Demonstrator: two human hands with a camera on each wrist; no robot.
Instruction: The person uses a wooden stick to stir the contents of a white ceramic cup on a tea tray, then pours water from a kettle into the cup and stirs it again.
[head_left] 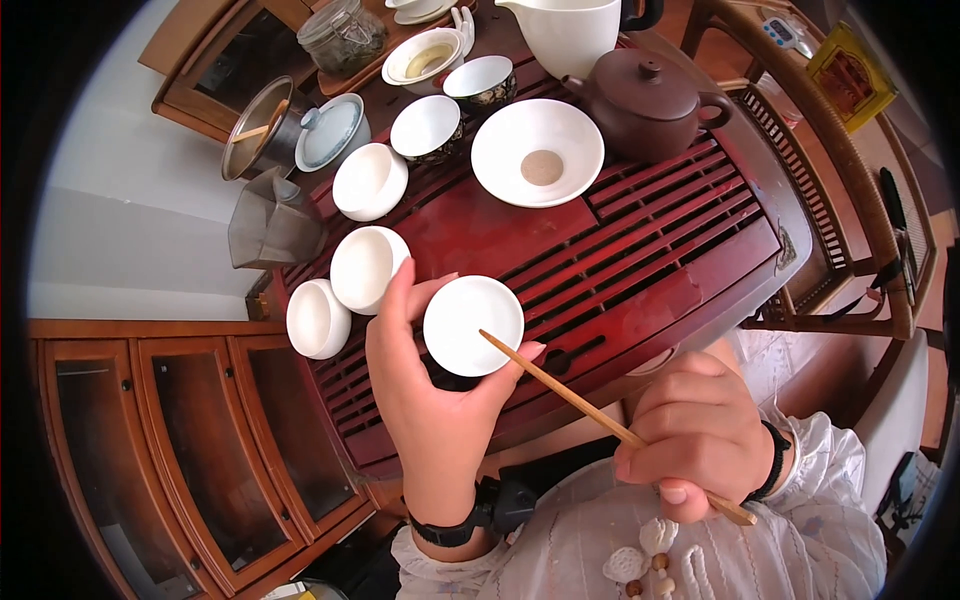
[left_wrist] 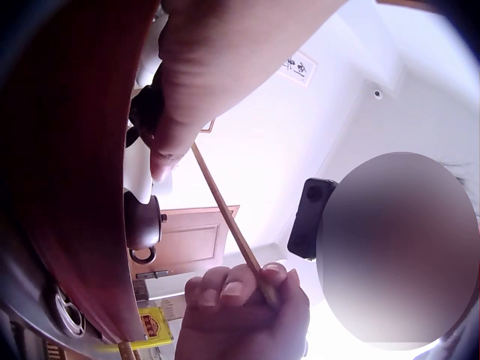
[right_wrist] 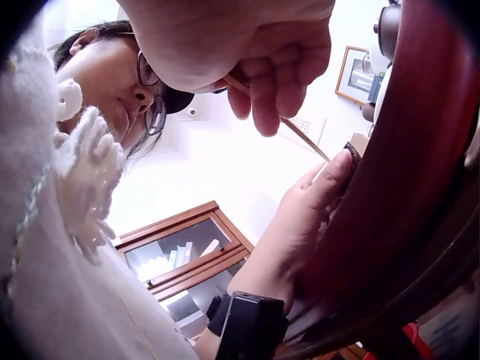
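Note:
My left hand (head_left: 432,405) holds a small tea cup (head_left: 465,315) between thumb and fingers, tilted so its plain white inside faces the head camera. In my right hand (head_left: 695,425) I grip a slender wooden stick (head_left: 570,397). Its narrow tip overlaps the cup's inside in the head view, and the wider end sticks out below my fist. The left wrist view shows the stick (left_wrist: 225,206) rising from the curled right fingers (left_wrist: 234,291). Seen from the right wrist, the left thumb (right_wrist: 334,178) lies along the cup's dark outer wall.
The cup is over a red slatted tea tray (head_left: 640,300). White cups (head_left: 368,268) line its left side. Behind are a wide white bowl (head_left: 575,128), a brown teapot (head_left: 650,100), a white pitcher (head_left: 575,35) and a lidded bowl (head_left: 333,135). A chair (head_left: 850,200) stands right.

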